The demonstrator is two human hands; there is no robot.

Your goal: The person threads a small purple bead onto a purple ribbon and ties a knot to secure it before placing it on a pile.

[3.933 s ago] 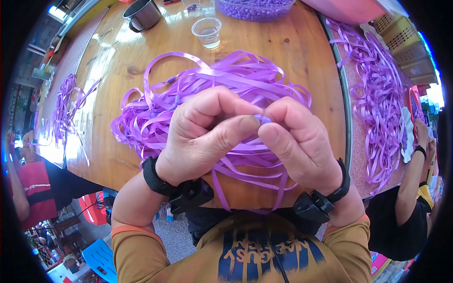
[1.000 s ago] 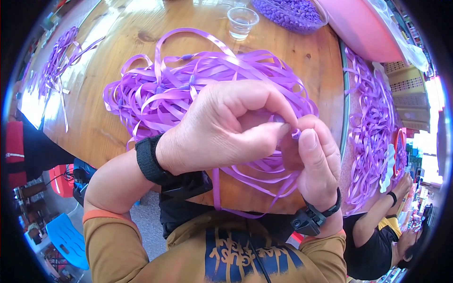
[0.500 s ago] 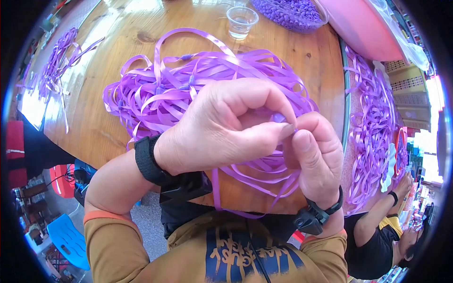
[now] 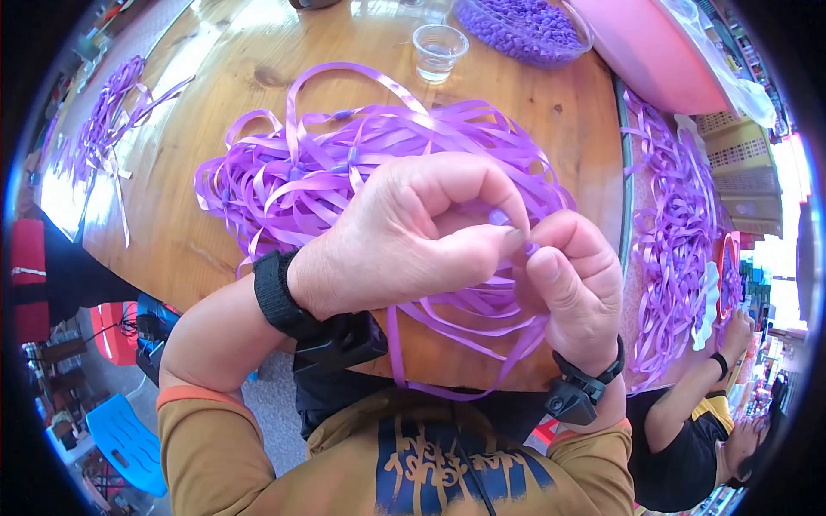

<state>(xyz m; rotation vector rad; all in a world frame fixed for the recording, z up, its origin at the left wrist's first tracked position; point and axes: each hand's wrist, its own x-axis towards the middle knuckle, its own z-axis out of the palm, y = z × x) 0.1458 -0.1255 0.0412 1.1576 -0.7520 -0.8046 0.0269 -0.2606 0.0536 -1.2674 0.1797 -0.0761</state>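
Pinching purple ribbon [image 4: 482, 297], left hand [image 4: 413, 241] over right hand [image 4: 572, 279]

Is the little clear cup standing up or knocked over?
Standing up: the clear cup sits on the wooden table, open mouth facing up.

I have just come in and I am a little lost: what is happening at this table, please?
A person works with both hands over a round wooden table. The left hand and right hand pinch a small purple bead and a ribbon strand together. A big tangle of purple ribbons lies beneath, with a plastic cup and a bowl of purple beads further away.
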